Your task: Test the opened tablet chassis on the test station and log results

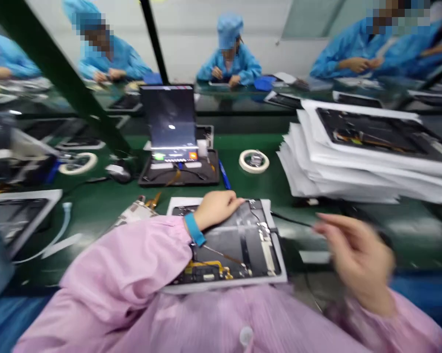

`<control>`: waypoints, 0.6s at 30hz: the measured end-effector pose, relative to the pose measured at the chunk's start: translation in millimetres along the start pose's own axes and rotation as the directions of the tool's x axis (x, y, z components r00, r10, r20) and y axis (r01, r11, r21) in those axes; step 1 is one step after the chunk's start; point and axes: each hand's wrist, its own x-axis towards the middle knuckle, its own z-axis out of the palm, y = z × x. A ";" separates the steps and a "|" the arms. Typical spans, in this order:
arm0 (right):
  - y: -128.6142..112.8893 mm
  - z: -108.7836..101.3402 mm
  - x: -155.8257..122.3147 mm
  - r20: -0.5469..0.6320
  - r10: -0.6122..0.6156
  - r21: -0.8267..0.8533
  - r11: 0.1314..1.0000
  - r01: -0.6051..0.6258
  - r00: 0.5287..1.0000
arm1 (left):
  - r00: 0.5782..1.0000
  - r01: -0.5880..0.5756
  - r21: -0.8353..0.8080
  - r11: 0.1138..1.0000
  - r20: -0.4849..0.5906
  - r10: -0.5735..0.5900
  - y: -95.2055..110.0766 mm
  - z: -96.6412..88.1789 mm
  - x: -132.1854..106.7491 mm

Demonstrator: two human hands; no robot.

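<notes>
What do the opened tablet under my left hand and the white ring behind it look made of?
Opened tablet under the left hand: pale matte frame, plastic or painted metal; dark boards and gold flex strips inside. White ring: probably a roll of matte paper tape, judging by its dull cream band; blur leaves it open.

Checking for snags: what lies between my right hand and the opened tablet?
In the head view, a thin black cable runs over the green bench from the opened tablet toward the right hand; the rest is blurred.
</notes>
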 end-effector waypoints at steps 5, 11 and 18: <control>-1.4 52.1 16.3 0.661 0.082 0.216 0.931 -0.294 0.746 | 0.999 -0.004 0.001 1.000 0.047 0.004 -4.4 0.5 2.3; 21.7 47.1 22.3 0.893 0.083 0.267 0.695 -0.667 0.443 | 0.998 -0.013 0.007 1.000 0.053 0.013 -5.6 1.0 0.2; 18.6 2.1 12.0 0.384 0.378 0.666 0.519 -0.536 0.842 | 0.998 0.004 0.032 0.999 0.058 -0.006 -4.0 1.6 0.9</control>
